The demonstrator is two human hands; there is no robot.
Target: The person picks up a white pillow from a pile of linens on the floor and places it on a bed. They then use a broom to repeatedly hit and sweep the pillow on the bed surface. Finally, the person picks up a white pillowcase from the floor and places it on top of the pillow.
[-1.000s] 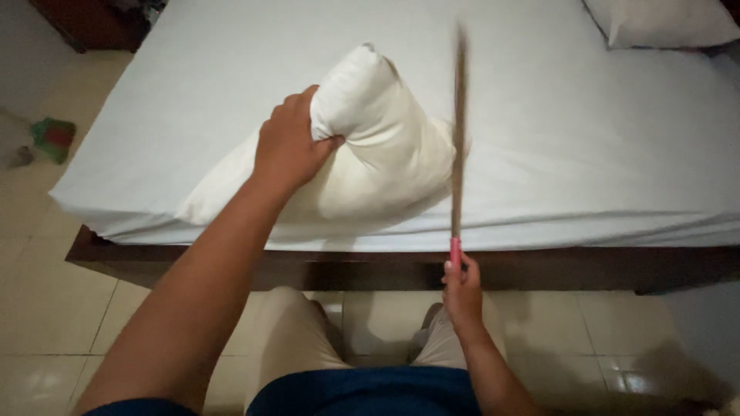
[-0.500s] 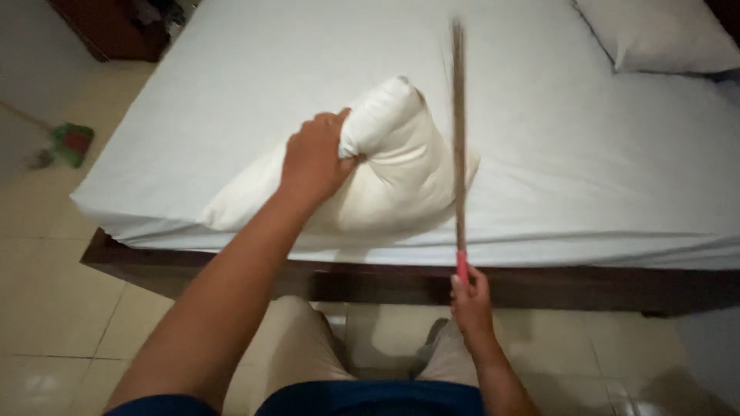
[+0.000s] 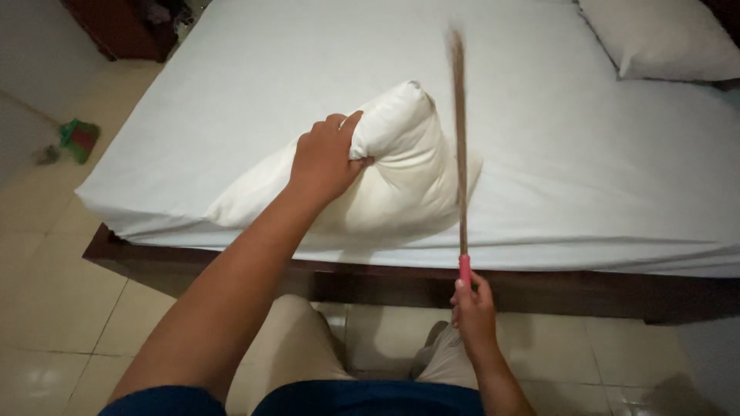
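Bare sheet (image 3: pixel 308 69) beyond the pillow (image 3: pixel 401 185) lies open (stick (image 3: pixel 460 154) possibly blocking rightward).

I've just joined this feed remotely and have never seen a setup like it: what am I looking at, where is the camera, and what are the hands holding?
There is no machine here. A person wears one camera on the head, and it looks down at their own two bare hands, so the arms enter from the bottom of the picture. In front of them is a bed with a white sheet on a dark wooden frame. The left hand grips a white pillow near the bed's edge, fingers closed around a bunched corner. The right hand holds a thin stick by its pink handle, standing upright beside the pillow; its top is blurred. A second pillow lies at the far right. The floor is pale tile.
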